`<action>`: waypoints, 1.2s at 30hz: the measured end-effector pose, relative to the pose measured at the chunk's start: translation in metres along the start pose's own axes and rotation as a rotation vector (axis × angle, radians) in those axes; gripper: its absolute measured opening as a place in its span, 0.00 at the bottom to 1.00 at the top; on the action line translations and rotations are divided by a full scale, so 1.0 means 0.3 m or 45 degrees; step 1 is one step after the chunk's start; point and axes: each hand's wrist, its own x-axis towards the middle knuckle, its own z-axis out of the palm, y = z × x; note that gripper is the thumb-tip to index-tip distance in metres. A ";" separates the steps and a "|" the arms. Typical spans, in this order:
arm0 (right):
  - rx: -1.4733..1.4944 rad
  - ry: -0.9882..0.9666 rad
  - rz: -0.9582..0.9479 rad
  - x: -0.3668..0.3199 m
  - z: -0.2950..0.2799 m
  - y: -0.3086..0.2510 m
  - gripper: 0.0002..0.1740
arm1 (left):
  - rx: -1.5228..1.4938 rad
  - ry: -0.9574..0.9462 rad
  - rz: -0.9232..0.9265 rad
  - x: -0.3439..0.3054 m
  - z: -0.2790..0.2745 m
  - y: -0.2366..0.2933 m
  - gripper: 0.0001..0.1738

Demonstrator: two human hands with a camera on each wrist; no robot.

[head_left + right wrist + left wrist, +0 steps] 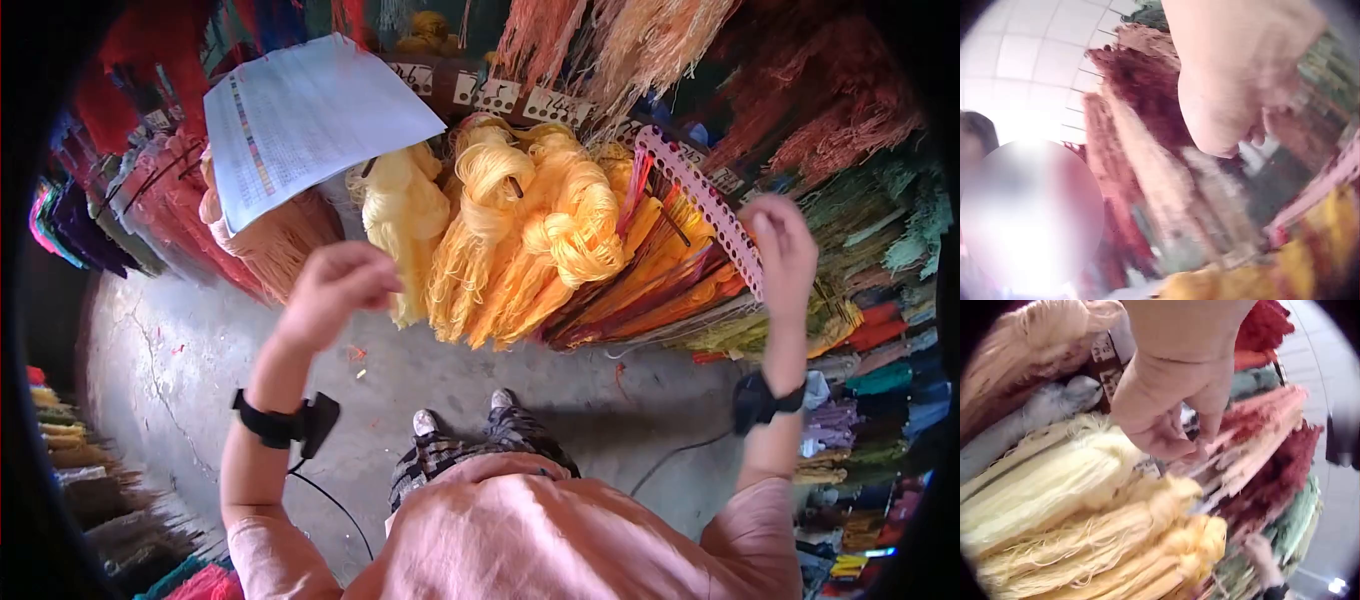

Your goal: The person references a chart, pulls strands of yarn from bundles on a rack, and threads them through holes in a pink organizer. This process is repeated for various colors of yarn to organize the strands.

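Note:
My left hand [345,285] is raised in front of the pale yellow skein [402,205], thumb and fingertips drawn together. In the left wrist view the same hand [1169,415] hangs over the yarn; I cannot tell whether a fine thread is between its fingertips. My right hand [785,245], blurred, hovers beside a pink strip with rows of holes [700,200], its fingers loosely bent. Seen from the right wrist, that hand [1235,106] is apart from the strip [1319,187]. Colored threads hang from the strip across orange and yellow yarn. Knotted light orange skeins [575,230] hang between the hands.
A printed sheet with a color column [310,125] lies over the skeins at left. Handwritten number labels [487,92] line the rail behind. Red, peach and green yarn bundles [890,220] crowd around. Thread scraps lie on the concrete floor [170,350]. Cables trail from both wrist cameras.

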 end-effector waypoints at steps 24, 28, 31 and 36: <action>0.207 -0.332 0.465 -0.106 0.903 0.025 0.22 | 0.497 0.016 0.780 0.416 0.141 -0.143 0.17; -0.318 -0.307 0.354 -0.217 0.752 0.129 0.27 | 1.046 0.162 1.013 0.428 0.145 -0.183 0.17; -0.249 -0.297 0.343 -0.203 0.729 0.148 0.24 | 1.368 0.206 1.034 0.423 0.155 -0.191 0.19; 0.106 -0.287 0.542 -0.175 0.770 0.175 0.15 | 1.439 0.311 1.018 0.435 0.189 -0.211 0.21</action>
